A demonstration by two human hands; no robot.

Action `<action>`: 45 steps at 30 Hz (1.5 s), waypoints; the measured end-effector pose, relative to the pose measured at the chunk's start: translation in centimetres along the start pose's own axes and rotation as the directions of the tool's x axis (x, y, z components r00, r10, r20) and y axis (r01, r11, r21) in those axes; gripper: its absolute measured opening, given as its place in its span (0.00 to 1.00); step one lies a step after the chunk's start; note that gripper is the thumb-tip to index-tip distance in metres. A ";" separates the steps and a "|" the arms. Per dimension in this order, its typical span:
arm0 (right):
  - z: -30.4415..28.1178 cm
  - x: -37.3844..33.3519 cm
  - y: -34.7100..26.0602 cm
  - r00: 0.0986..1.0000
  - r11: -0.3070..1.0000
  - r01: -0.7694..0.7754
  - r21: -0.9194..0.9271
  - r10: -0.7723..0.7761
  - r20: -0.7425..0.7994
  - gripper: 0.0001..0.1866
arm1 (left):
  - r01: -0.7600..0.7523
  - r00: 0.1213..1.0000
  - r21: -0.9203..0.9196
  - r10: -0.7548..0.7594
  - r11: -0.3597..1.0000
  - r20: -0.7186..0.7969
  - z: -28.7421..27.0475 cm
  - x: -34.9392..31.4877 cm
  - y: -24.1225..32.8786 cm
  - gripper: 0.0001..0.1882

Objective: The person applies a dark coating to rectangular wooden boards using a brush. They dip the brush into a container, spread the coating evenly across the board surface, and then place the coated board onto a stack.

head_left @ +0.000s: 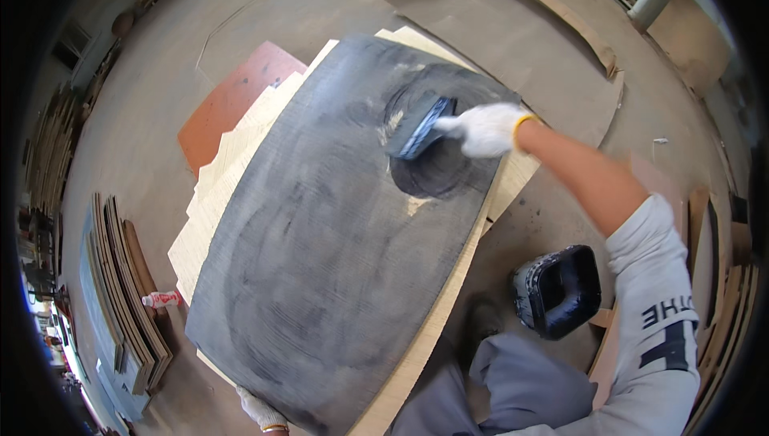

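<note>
My right hand (490, 130), in a white knit glove with a yellow cuff, is closed round the handle of a wide flat brush (424, 127). The brush presses on the far right part of a board (320, 244) coated in dark grey-black. Darker ring-shaped strokes and a few pale bare patches show around it. At the board's near left edge is my left hand (260, 409), also white-gloved, touching or very close to the edge; its fingers are mostly hidden. Beneath the coated board lies a fanned stack of pale wood sheets (232, 155).
A black-smeared square bucket (557, 292) stands on the floor right of the stack, near my legs. A reddish board (240, 103) sticks out at the far left. Stacked panels (128, 300) and a small red-and-white bottle (162, 299) are at left; a large brown sheet (513, 27) lies beyond.
</note>
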State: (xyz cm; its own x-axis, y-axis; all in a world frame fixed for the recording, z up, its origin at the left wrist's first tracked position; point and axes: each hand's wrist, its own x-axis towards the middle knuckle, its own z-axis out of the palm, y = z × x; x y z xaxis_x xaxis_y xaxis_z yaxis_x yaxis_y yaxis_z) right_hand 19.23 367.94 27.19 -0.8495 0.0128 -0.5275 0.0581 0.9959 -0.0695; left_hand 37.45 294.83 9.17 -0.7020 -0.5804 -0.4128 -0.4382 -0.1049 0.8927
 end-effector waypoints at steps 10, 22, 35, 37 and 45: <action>-2.5 5.8 1.2 0.998 0.996 0.066 -0.054 -0.067 -0.022 0.41 | -0.010 0.998 0.061 0.014 0.998 -0.060 0.8 -0.3 0.3 0.36; -1.4 0.8 -1.6 0.997 0.964 0.079 -0.255 -0.081 0.003 0.39 | 0.021 0.997 0.049 -0.017 0.999 -0.077 0.9 -0.4 0.5 0.34; -0.1 1.3 -7.3 0.979 0.968 0.159 -0.193 -0.180 -0.096 0.31 | 0.027 0.998 0.013 -0.026 1.000 -0.061 0.6 0.0 -0.3 0.33; 0.6 -2.8 -7.7 0.984 0.965 0.153 -0.214 -0.129 0.121 0.34 | 0.025 0.997 -0.012 -0.026 1.000 -0.071 -0.1 -0.2 -0.3 0.33; 1.1 -1.0 0.1 0.969 0.980 -0.190 -0.062 0.177 -0.172 0.30 | -0.015 1.000 0.057 0.016 0.998 -0.009 3.1 -0.2 0.3 0.33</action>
State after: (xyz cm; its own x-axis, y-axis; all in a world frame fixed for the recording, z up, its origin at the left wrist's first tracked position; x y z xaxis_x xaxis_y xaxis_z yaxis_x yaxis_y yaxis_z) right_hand 20.66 367.90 26.76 -0.9031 0.2039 -0.3779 0.1856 0.9790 0.0847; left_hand 35.72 297.46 8.94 -0.7038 -0.5891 -0.3970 -0.4585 -0.0502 0.8873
